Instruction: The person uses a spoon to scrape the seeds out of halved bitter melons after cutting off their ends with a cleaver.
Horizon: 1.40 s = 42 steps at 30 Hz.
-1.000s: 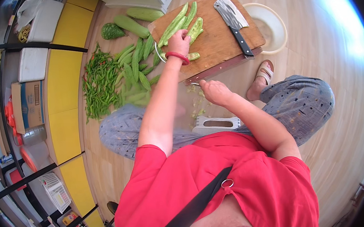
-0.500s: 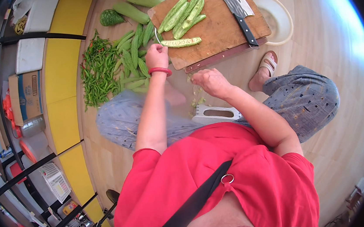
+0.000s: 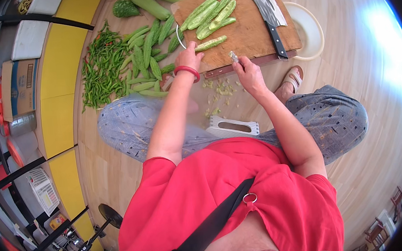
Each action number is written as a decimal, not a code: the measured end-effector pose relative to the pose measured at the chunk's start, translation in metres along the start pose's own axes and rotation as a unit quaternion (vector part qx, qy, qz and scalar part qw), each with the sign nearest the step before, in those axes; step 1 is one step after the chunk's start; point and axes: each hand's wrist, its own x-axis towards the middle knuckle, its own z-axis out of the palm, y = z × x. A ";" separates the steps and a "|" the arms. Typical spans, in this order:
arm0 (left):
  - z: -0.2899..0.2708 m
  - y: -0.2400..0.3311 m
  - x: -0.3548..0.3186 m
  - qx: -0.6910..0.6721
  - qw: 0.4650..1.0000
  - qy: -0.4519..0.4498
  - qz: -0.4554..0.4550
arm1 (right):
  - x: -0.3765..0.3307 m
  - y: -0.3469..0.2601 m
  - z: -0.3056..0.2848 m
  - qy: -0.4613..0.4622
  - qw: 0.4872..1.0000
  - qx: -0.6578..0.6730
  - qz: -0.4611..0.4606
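Note:
My left hand [image 3: 189,60], with a red bangle on its wrist, closes on the near-left end of a halved bitter melon [image 3: 212,43] lying at the cutting board's [image 3: 245,34] left edge. Beyond it several more bitter melon halves [image 3: 214,13] lie together on the wooden board. A cleaver [image 3: 273,21] with a black handle rests along the board's right side. Just off the board's near edge, my right hand [image 3: 252,74] is closed on a small shiny tool [image 3: 233,56], with pale bits on its tip; its exact kind is hard to make out.
Whole bitter melons [image 3: 147,48] and a heap of green chilies [image 3: 103,69] lie on the floor at left, with pale gourds [image 3: 149,5] behind. A white basin [image 3: 312,30] sits right of the board. Pale scraps [image 3: 222,89] lie before a white stool [image 3: 232,126].
My right hand has moved right and up toward the board, bringing the shiny tool into sight. My left hand stays at the melon half's end. The view has shifted slightly.

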 end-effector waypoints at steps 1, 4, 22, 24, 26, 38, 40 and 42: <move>0.002 -0.003 0.000 -0.002 1.000 0.007 0.011 | 0.003 -0.002 -0.001 0.013 1.000 0.010 -0.006; 0.008 -0.013 -0.004 -0.039 0.997 0.042 0.060 | 0.012 -0.006 -0.005 0.022 0.999 0.024 0.019; 0.008 0.018 -0.038 -0.706 0.688 -0.164 -0.034 | -0.011 -0.035 0.023 -0.142 0.963 0.215 0.076; 0.007 0.016 -0.041 -0.716 0.656 -0.231 -0.051 | -0.006 -0.031 0.023 -0.155 0.945 0.259 0.128; 0.004 0.017 -0.054 -0.736 0.597 -0.300 -0.113 | -0.004 -0.024 0.029 -0.158 0.928 0.321 0.102; -0.009 0.005 -0.061 -0.640 0.716 -0.255 -0.114 | 0.012 -0.024 -0.009 -0.023 0.965 -0.236 -0.109; -0.007 0.005 -0.064 -0.625 0.724 -0.258 -0.136 | 0.013 -0.021 -0.008 -0.015 0.957 -0.254 -0.137; -0.004 0.007 -0.066 -0.613 0.730 -0.260 -0.153 | 0.012 -0.022 -0.005 -0.024 0.951 -0.278 -0.134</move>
